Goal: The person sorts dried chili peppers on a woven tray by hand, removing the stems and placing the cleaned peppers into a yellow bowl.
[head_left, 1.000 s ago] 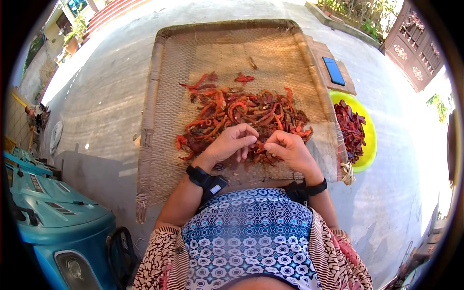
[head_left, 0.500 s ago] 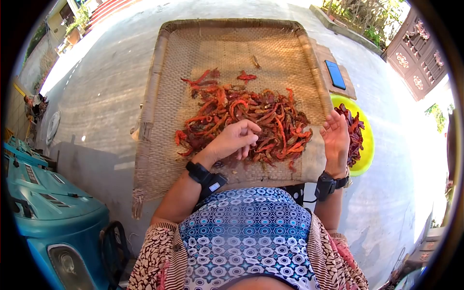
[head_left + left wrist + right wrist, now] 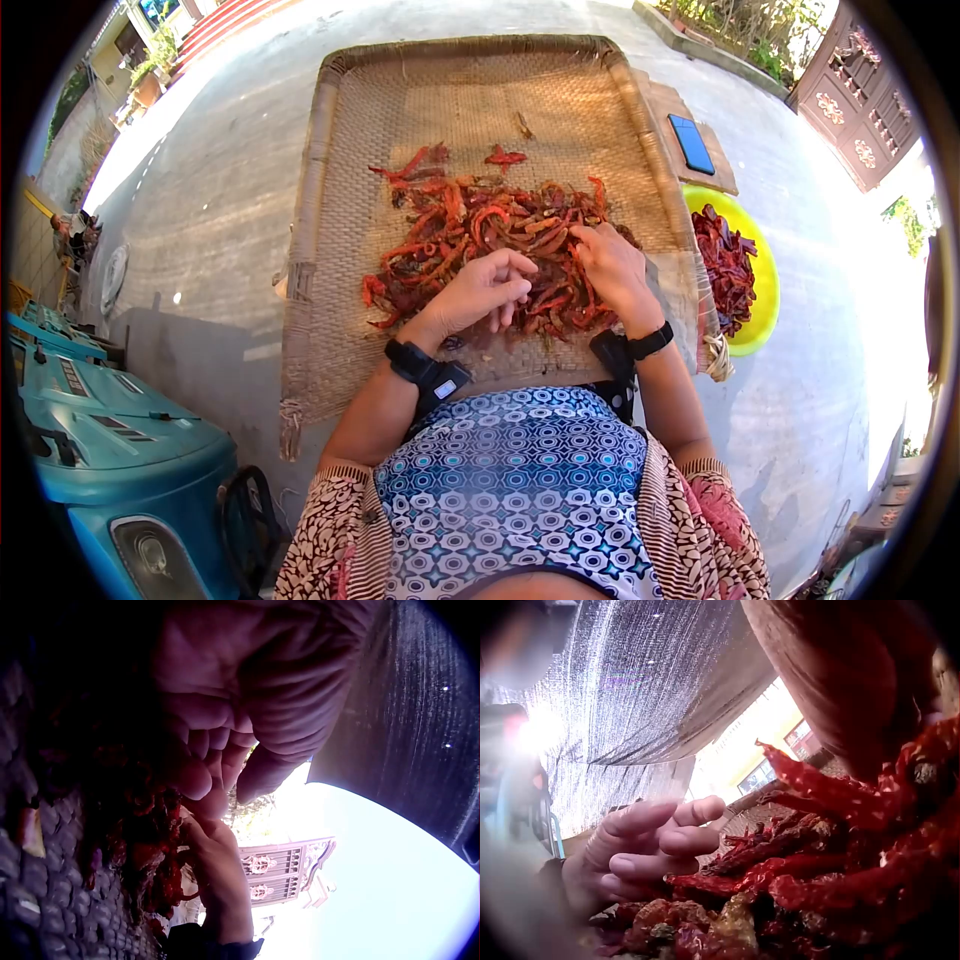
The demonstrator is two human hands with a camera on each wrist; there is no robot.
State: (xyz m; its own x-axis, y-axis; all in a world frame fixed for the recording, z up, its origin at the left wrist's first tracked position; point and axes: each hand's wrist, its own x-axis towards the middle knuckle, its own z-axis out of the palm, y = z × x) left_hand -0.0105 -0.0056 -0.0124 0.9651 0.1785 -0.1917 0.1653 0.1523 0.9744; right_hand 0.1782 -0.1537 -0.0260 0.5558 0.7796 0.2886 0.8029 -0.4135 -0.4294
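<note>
A heap of dried red chili peppers (image 3: pixel 430 245) lies on a large woven bamboo tray (image 3: pixel 350 130). The left hand (image 3: pixel 487 290) hovers over the near side of the heap, fingers loosely curled and nothing visible between them; the left wrist view shows its palm (image 3: pixel 217 667) above the peppers. Further right, the right hand (image 3: pixel 615 268) reaches down with its fingertips right at the heap. In the right wrist view, a bright red chili pepper (image 3: pixel 825 787) juts up beside that hand (image 3: pixel 847 675). Its fingertips are hidden, so I cannot tell whether they pinch one.
Right of the tray, a yellow-green basin (image 3: pixel 765 285) holds dark red chilies (image 3: pixel 728 275). A blue phone (image 3: pixel 690 145) lies on a cardboard piece (image 3: pixel 720 180). At the lower left stands a teal vehicle (image 3: pixel 130 440). A few stray chilies (image 3: pixel 505 157) lie beyond the heap.
The right hand moved from beside the left hand out to the right near the basin, then back left and forward to the heap. The left hand stayed in place.
</note>
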